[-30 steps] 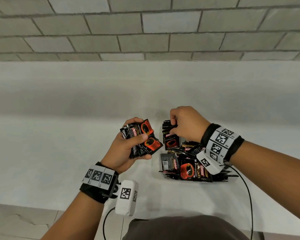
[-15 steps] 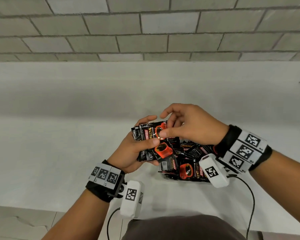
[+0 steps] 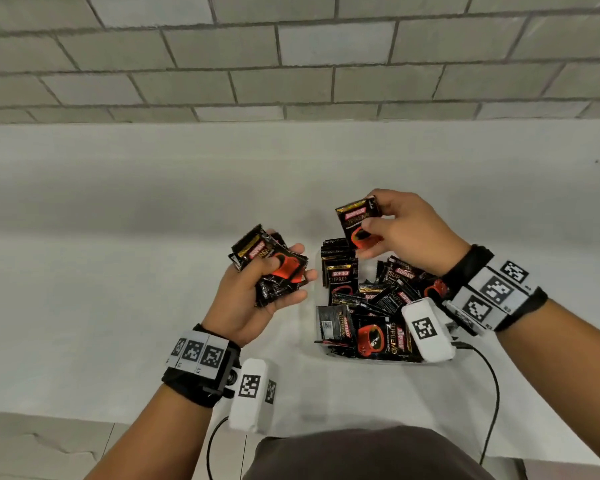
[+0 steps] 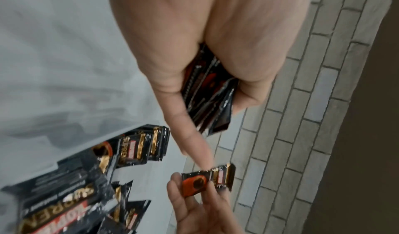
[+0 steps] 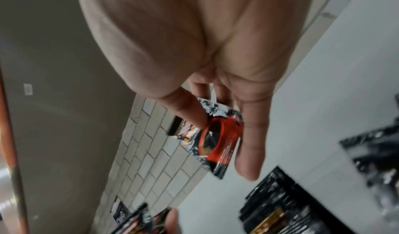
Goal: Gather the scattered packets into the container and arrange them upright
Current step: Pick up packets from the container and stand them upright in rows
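My left hand (image 3: 267, 275) grips a stack of black and red coffee packets (image 3: 269, 263), thumb across the top one; in the left wrist view the stack (image 4: 209, 94) sits edge-on between thumb and fingers. My right hand (image 3: 385, 230) pinches a single packet (image 3: 359, 223) upright above the far end of the clear container (image 3: 329, 351); the right wrist view shows the same packet (image 5: 218, 140) under the thumb. Inside the container, a few packets (image 3: 338, 268) stand upright at the far left, and several others (image 3: 378, 337) lie jumbled and flat.
The container sits on a white counter (image 3: 118, 306) that runs back to a grey tiled wall (image 3: 291, 57). The counter's front edge (image 3: 84, 417) is close to my body. A black cable (image 3: 492, 393) trails from the right wrist camera.
My right hand has pulled one packet off the left hand's stack and carried it right, above the container. The left hand has drawn back to the left with the remaining stack.
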Motion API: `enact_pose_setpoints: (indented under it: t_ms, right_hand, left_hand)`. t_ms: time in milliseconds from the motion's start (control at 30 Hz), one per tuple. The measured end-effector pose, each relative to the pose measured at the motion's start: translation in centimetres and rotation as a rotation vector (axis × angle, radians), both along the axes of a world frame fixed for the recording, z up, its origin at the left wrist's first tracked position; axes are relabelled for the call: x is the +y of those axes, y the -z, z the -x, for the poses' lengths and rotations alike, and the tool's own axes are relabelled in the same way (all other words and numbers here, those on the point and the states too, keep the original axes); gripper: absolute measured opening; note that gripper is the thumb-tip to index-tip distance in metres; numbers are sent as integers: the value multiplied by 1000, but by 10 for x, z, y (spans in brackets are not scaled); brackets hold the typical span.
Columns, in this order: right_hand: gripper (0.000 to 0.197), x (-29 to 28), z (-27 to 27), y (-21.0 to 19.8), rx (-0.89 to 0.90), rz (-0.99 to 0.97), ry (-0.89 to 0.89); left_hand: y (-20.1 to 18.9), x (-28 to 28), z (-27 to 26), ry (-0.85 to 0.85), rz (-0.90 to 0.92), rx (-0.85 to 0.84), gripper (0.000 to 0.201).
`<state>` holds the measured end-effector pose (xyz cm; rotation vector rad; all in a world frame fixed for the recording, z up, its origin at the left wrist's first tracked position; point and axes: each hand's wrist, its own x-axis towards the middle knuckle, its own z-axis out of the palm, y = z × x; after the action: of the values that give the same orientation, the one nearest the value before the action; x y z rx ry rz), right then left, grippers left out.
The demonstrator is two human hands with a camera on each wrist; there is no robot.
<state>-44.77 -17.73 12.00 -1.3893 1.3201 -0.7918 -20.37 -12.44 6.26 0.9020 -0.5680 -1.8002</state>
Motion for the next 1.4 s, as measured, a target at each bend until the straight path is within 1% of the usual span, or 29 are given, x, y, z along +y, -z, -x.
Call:
enact_pose_setpoints:
  t_ms: [33,67,167,200,233,333,433,533,600,667,733,800,867,1000,1200,1300,1400]
  right_hand:
    - [17,-2,3,0,35,17,21]
    - [15,-4,4,2,109,50,22]
    - [6,-6,5,13,444,175,-67]
    - [3,-7,4,16,504,178,-98]
    - [3,-6,3,18,526,161,-125]
    - [12,-5,-1,19,613,112,-200]
    - [14,-4,-8,26,721,86,-263]
    - [19,-4,-11,37,849,98,-292]
    - [27,-4,-12,40,892,116,-301]
    - [39,-4,-13,42,889,129,-290]
    - [44,-6,-13,43,852,141,-260]
    - [38,-7,-12,44,814,154,-244]
    - [32,-6,-12,46,802,171,-248]
    - [33,-5,-14,51,776,184,-257]
    - [26,-7,-11,56,703,187,-253]
    - [23,-5,-9,55,624,190,-273]
    - [29,-4,-8,52,555,165,-261]
  left_hand:
    - [0,0,-5,-10,5,-18,42]
    - [0,1,-8,-15,17,-45,42]
    - [0,2,-13,-17,51,-122,43]
    - [-1,2,-13,-7,59,-145,44]
    - [-1,3,-13,8,63,-171,45]
    - [-1,4,-10,59,68,-225,46]
    - [3,5,-8,71,67,-246,52]
    - [8,6,-8,71,78,-263,48]
    - [8,6,-9,75,84,-266,45]
    - [7,7,-10,73,86,-262,43]
    - [5,7,-11,68,79,-264,49]
    - [5,6,-12,64,72,-265,55]
    - [4,6,-13,61,71,-267,55]
    - [8,6,-13,66,70,-283,48]
    - [9,4,-13,80,76,-302,49]
    - [7,4,-13,80,79,-293,47]
    - [8,3,-12,86,66,-298,44]
